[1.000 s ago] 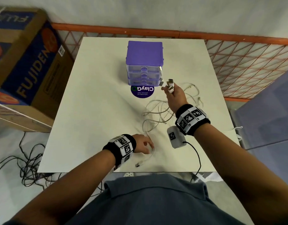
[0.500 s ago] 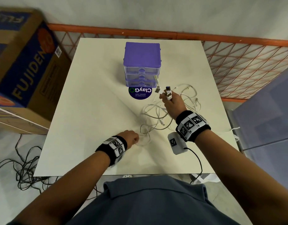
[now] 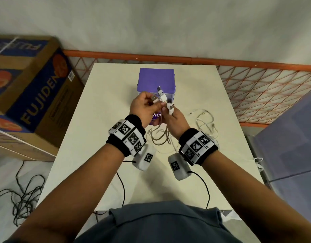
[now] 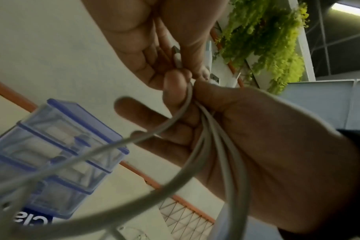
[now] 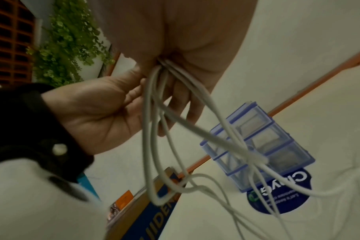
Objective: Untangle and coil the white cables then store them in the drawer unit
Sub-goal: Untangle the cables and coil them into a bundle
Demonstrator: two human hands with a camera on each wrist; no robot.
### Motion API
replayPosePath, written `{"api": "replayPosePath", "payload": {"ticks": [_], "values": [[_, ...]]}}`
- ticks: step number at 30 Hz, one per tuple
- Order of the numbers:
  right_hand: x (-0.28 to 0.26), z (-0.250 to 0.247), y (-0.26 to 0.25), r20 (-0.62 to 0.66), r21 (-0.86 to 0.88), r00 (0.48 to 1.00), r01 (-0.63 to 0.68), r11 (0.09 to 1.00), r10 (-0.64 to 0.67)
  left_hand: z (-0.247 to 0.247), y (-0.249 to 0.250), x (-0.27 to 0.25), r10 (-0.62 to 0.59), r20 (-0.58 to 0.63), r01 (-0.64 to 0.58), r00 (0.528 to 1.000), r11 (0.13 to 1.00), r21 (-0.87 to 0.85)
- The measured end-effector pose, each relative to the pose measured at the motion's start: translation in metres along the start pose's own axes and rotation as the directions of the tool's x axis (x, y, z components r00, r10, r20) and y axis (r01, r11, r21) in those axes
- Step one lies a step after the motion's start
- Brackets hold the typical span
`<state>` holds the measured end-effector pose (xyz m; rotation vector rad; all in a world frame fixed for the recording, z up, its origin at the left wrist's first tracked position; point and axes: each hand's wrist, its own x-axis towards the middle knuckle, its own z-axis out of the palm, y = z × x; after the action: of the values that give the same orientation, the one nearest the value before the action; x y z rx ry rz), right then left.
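Both hands are raised together above the smooth, cream-coloured table (image 3: pixel 91 137), in front of the purple drawer unit (image 3: pixel 156 79). The left hand (image 3: pixel 144 107) has its thumb and fingertips pinched on one USB plug (image 3: pixel 153 99), a flat metal tip on a white plastic body. The right hand (image 3: pixel 175 120) is closed around a bunch of the white cables (image 3: pixel 159 137), with two more plugs sticking up out of its grip, one of them a white-bodied USB plug (image 3: pixel 162 94) pointing towards the drawer unit. In the right wrist view several thin, round, rubbery strands drop out of the closed fist and cross one another in loose loops (image 5: pixel 154 146), knotted together lower down. The left wrist view shows the same strands (image 4: pixel 216 142) running across the right palm, with one curving away in a wide arc. The rest of the cables lies slack on the table beneath and to the right of the hands, a messy tangle of curls (image 3: pixel 205 123). The drawer unit is a small boxy stack with a solid purple top and three clear plastic drawers framed in purple (image 5: pixel 257 146), all of them closed; it stands just behind a round dark sticker (image 5: pixel 277 194) with white lettering. A printed cardboard box (image 3: pixel 28 95) sits beside the table.
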<state>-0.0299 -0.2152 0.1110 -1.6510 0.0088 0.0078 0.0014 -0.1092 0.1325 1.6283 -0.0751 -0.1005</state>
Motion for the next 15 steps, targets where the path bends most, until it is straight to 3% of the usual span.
{"api": "replayPosePath", "payload": {"ticks": [4, 6, 8, 9, 11, 13, 15], "values": [[0.007, 0.000, -0.005, -0.027, 0.058, 0.998, -0.049, 0.997, 0.051, 0.006, 0.001, 0.007, 0.003, -0.007, -0.003, 1.000, 0.996, -0.086], [0.014, -0.003, -0.009, -0.063, 0.033, 0.998, -0.013, 0.999, 0.015, 0.009, 0.003, 0.004, -0.051, 0.123, 0.067, 0.991, 0.990, -0.127], [0.020, -0.005, -0.014, -0.095, -0.002, 0.995, 0.030, 1.000, -0.030, 0.014, 0.003, -0.002, -0.143, 0.310, 0.214, 0.940, 0.954, -0.209], [0.022, -0.005, -0.018, -0.100, -0.038, 0.994, 0.046, 0.998, -0.050, 0.017, 0.004, -0.002, -0.180, 0.341, 0.262, 0.923, 0.942, -0.212], [0.027, -0.003, -0.019, -0.066, -0.244, 0.994, 0.066, 0.968, -0.084, 0.023, 0.002, 0.007, -0.240, 0.257, 0.285, 0.936, 0.946, -0.155], [0.035, 0.002, -0.018, -0.015, -0.453, 1.000, -0.031, 0.891, 0.028, 0.026, 0.003, 0.016, -0.305, 0.151, 0.329, 0.940, 0.929, -0.171], [0.039, 0.006, -0.018, -0.051, -0.562, 0.996, -0.095, 0.822, 0.080, 0.028, 0.002, 0.020, -0.349, 0.143, 0.376, 0.926, 0.889, -0.263]]}}
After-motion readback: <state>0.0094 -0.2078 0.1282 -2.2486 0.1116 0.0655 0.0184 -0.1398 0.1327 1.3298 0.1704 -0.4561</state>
